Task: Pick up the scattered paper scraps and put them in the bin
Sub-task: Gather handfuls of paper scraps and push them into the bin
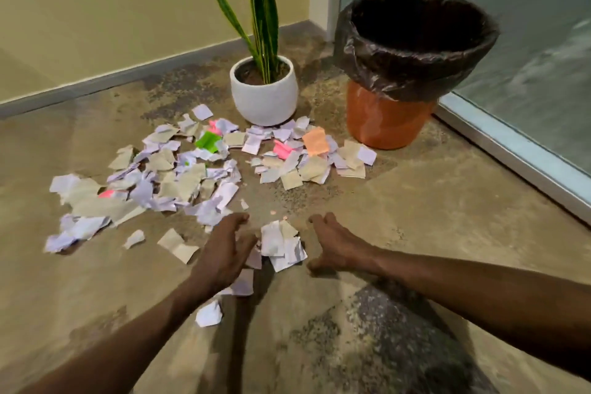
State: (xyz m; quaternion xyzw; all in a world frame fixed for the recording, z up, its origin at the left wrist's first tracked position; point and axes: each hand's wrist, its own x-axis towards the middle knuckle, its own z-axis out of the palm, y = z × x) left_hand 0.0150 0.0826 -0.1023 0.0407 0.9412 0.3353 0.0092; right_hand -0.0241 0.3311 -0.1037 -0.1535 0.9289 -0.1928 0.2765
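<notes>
Scrap spread, long axis: the paper scraps [198, 169] lie in a loose band running from the left middle of the frame toward the right middle, rising slightly to the right; single pieces point every way.
Near clump: a small pile of white and tan scraps [281, 245] sits at lower centre, its long axis roughly up-down in the frame.
Clump relative to hands: it lies between the two hands, just beside the left hand [228, 249] and a little apart from the right hand [335, 243].
Left hand: fingers spread and loosely bent, palm facing the clump, holding nothing (contact with the paper edge cannot be told).
Right hand: fingers loosely curled inward, thumb low, palm facing left toward the clump, holding nothing.
Look of scraps: torn, creased pieces, mostly white-lilac and tan, with a few in pink, green and one orange piece [316, 141].
Stray pieces: one crumpled white scrap [209, 313] lies below the left wrist; two tan ones [179, 245] lie left of that hand.
Bin: an orange bin [383, 118] with a dark liner bag [412, 73] stands at upper right, beyond the band's right end.
Plant: a snake plant in a white pot [263, 96] stands at upper centre, scraps touching its base.
Floor: mottled brown concrete floor [415, 201].
</notes>
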